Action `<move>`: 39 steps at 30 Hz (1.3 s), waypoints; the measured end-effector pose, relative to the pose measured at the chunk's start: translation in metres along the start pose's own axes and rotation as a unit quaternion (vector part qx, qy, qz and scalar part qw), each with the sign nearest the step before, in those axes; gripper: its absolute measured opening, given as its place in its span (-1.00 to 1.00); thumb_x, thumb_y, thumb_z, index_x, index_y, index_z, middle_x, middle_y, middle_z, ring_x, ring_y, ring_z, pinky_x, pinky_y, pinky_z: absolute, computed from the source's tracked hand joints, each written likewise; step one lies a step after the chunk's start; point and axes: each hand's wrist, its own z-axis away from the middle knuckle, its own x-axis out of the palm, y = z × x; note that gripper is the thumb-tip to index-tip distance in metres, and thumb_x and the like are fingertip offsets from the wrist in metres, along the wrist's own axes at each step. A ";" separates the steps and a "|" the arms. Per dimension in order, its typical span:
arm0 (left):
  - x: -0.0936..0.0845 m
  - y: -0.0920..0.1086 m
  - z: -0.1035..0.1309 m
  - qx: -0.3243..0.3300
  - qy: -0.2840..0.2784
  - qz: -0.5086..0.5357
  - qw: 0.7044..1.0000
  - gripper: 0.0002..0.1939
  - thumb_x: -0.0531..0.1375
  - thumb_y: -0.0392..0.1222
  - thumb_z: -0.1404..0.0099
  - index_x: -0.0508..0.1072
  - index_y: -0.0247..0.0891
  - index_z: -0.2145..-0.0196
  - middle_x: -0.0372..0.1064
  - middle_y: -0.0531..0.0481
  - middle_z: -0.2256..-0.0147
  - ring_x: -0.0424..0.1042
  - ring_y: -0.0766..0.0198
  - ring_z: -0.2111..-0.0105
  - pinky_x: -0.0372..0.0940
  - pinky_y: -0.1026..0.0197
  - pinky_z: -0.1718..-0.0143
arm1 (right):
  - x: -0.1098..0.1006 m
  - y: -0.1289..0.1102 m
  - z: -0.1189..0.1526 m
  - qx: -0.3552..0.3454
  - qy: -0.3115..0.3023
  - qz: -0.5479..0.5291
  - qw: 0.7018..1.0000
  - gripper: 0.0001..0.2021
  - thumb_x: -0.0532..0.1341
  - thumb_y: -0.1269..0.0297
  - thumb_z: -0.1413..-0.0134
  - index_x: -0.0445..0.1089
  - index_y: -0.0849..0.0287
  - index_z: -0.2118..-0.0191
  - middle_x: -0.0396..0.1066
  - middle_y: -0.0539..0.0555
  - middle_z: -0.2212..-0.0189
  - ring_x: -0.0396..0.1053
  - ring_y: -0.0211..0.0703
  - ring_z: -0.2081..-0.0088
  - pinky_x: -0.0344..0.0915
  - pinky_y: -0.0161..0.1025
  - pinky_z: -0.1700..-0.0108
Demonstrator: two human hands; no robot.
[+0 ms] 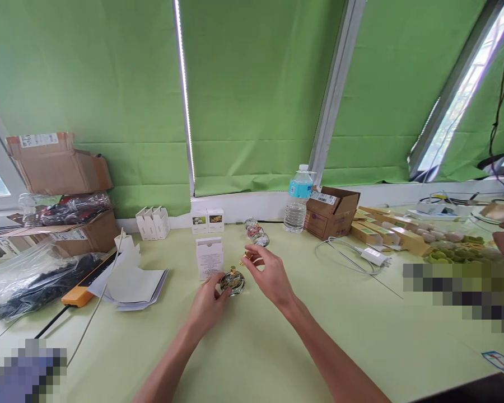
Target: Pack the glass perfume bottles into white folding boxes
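My left hand grips the side of a round, clear glass bottle with a gold neck, which looks like a perfume bottle standing on the table. Just above and to the right, my right hand pinches a small gold cap between thumb and fingertips, apart from the bottle's neck. Directly behind my left hand stands an upright white box with printed text. Farther back, more round glass bottles stand in a row, partly hidden by my right hand.
A water bottle and an open cardboard box stand at the back. Small white boxes line the wall. Papers and a power strip lie left; a white charger with cable lies right on the pale green table.
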 end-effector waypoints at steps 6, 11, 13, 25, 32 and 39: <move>-0.001 0.002 0.001 0.009 0.002 0.003 1.000 -0.65 0.10 -0.09 -0.24 0.37 -0.21 0.04 0.44 -0.07 0.17 0.29 0.35 0.55 0.22 0.26 0.47 | 0.011 -0.015 0.007 -0.053 -0.017 0.009 0.998 -0.80 0.11 0.29 -0.20 0.38 0.11 0.09 0.46 0.08 0.20 0.44 -0.19 0.22 0.42 -0.28 0.23; 0.000 0.003 0.001 0.014 0.003 0.004 1.000 -0.66 0.08 -0.10 -0.25 0.37 -0.19 0.03 0.44 -0.04 0.19 0.28 0.35 0.56 0.21 0.26 0.48 | 0.016 -0.016 0.008 -0.083 -0.052 0.074 0.992 -0.80 0.10 0.34 -0.22 0.39 0.11 0.08 0.47 0.07 0.18 0.41 -0.18 0.15 0.40 -0.27 0.20; 0.000 0.003 0.001 0.016 0.002 0.004 1.000 -0.67 0.08 -0.10 -0.25 0.37 -0.18 0.04 0.44 -0.04 0.18 0.27 0.36 0.56 0.21 0.27 0.48 | 0.017 -0.015 0.009 -0.086 -0.072 0.086 0.990 -0.81 0.11 0.33 -0.22 0.41 0.12 0.11 0.47 0.07 0.17 0.40 -0.18 0.13 0.38 -0.27 0.15; 0.000 0.002 0.001 0.014 -0.002 0.004 1.000 -0.65 0.10 -0.11 -0.24 0.37 -0.18 0.01 0.42 -0.07 0.11 0.28 0.37 0.55 0.20 0.27 0.46 | 0.017 -0.014 0.008 -0.071 -0.086 0.066 0.992 -0.80 0.11 0.27 -0.24 0.49 0.11 0.28 0.52 0.04 0.23 0.41 -0.19 0.16 0.32 -0.28 0.12; -0.001 0.001 0.001 0.013 -0.007 0.004 1.000 -0.66 0.09 -0.13 -0.25 0.37 -0.17 0.01 0.41 -0.05 0.10 0.27 0.38 0.55 0.20 0.29 0.47 | 0.018 -0.014 0.005 -0.032 -0.116 0.045 0.992 -0.74 0.08 0.21 -0.24 0.52 0.09 0.29 0.53 0.05 0.29 0.43 -0.17 0.23 0.33 -0.29 0.24; -0.002 0.005 0.001 0.019 -0.011 0.007 1.000 -0.69 0.07 -0.12 -0.27 0.38 -0.17 0.05 0.44 -0.02 0.19 0.26 0.37 0.56 0.22 0.28 0.47 | 0.011 -0.011 0.010 -0.019 -0.127 0.033 0.991 -0.71 0.13 0.15 -0.17 0.41 0.06 0.03 0.46 0.09 0.08 0.35 -0.06 0.03 0.32 -0.20 0.10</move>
